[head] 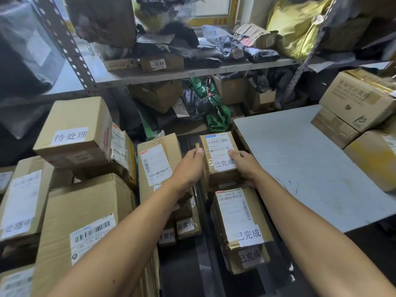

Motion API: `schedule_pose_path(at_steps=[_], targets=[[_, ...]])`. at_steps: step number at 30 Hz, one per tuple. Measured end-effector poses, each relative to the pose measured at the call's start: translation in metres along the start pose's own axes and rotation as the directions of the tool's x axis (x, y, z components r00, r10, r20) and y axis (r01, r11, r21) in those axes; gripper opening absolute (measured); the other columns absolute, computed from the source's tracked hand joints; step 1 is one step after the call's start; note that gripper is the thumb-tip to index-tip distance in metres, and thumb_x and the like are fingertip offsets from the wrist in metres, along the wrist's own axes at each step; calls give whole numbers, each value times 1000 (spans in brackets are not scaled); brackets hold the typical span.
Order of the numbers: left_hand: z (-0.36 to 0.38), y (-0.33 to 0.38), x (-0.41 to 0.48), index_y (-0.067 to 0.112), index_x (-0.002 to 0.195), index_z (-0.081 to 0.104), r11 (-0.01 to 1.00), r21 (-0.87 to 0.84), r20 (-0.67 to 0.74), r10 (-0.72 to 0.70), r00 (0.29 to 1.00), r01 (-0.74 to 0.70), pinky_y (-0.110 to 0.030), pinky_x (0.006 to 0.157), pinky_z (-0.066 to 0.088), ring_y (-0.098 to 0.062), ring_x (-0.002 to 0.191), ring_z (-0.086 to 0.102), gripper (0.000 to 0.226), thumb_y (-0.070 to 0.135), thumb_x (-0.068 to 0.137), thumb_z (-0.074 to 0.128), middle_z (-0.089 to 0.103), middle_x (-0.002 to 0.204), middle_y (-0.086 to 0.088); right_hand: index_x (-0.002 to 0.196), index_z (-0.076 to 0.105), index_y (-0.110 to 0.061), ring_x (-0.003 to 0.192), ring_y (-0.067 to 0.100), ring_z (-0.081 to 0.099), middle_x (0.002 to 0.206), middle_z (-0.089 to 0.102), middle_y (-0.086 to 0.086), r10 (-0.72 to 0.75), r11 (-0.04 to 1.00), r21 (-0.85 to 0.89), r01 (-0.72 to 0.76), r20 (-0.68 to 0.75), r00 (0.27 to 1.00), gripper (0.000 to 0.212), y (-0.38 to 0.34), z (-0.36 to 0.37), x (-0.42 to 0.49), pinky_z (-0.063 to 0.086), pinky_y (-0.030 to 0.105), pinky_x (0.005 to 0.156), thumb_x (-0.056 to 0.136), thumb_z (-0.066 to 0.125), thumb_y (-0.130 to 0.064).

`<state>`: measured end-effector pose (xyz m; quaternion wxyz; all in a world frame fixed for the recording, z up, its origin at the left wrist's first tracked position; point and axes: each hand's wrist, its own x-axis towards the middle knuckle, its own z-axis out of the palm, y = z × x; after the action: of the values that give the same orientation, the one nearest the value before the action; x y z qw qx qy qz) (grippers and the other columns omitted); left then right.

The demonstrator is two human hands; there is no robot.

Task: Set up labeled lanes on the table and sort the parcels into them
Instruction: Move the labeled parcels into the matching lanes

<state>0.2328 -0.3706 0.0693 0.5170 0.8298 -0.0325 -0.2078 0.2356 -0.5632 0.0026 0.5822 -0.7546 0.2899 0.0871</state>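
A small brown parcel with a shipping label and a white tag reading 已完成 sits on top of a stack at the centre. My left hand grips its left side, thumb on the top edge. My right hand grips its right side, thumb on the label. Below it lie two more cardboard parcels tagged 已完成. To the left stands a tall parcel over small boxes tagged 异常件. Further left are a box tagged 待处理 and one tagged 处理中.
A grey table top spreads to the right, with stacked cardboard boxes at its far right. Metal shelving behind holds boxes and soft mail bags. A large box stands at the near left.
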Motion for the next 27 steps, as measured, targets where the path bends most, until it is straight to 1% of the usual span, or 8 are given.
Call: schedule_pose_path(at_steps=[6,11,15,16,18,20,24,27], targets=[[-3,-4,-4,17,146,37,1000,11,5,-4,1000,4,-27,99,27,-14,133,37,50,42,105,21,39,150,0,133,53,-16,100,19,67,111,70,1,-8,990,-143,3,-33,999,52,-9,-7,-8,56,47,92,93,53,-49],[-16,0,-13,19,137,45,1000,-9,7,17,1000,-16,-36,107,33,-12,119,42,47,43,104,21,46,140,2,145,44,-13,126,27,53,141,55,7,-76,969,-243,35,-161,984,66,-30,-8,-22,45,46,104,91,52,-51],[-45,12,-22,25,98,52,996,-83,-17,37,999,-38,-38,95,41,-13,95,49,28,39,104,27,51,96,8,142,47,-14,118,21,54,136,58,7,-280,943,-253,215,-254,926,52,-72,-1,-53,42,33,94,98,50,-40],[-57,14,-24,24,102,53,993,-97,-32,58,998,-61,-38,98,42,-14,100,52,27,38,103,30,54,96,9,142,48,-15,112,18,54,133,59,5,-333,931,-241,274,-253,908,49,-83,4,-63,43,33,91,98,50,-39],[-83,19,-31,23,125,52,989,-109,-96,90,991,-100,-43,106,41,-17,117,52,34,41,101,35,58,118,4,140,49,-17,108,14,54,127,60,1,-427,901,-198,387,-231,874,47,-108,19,-86,45,31,89,99,51,-39],[-114,26,-42,24,136,47,982,-105,-170,139,976,-158,-45,106,42,-17,121,52,41,42,101,37,56,130,1,138,52,-17,111,13,57,122,60,-2,-514,857,-150,493,-201,834,45,-137,41,-109,48,32,94,98,52,-38],[-194,33,-78,22,133,52,939,-83,-350,286,892,-333,-40,103,46,-15,117,56,35,32,101,43,60,127,0,133,55,-19,105,10,62,119,65,1,-662,750,-100,654,-114,741,39,-200,98,-160,52,32,95,98,55,-34],[-265,24,-112,22,125,58,911,-121,-467,298,833,-394,-43,99,48,-14,105,62,33,32,95,47,65,117,-6,132,55,-21,106,9,63,119,66,-1,-753,657,-76,750,-23,658,40,-241,154,-198,52,36,96,96,55,-37]])
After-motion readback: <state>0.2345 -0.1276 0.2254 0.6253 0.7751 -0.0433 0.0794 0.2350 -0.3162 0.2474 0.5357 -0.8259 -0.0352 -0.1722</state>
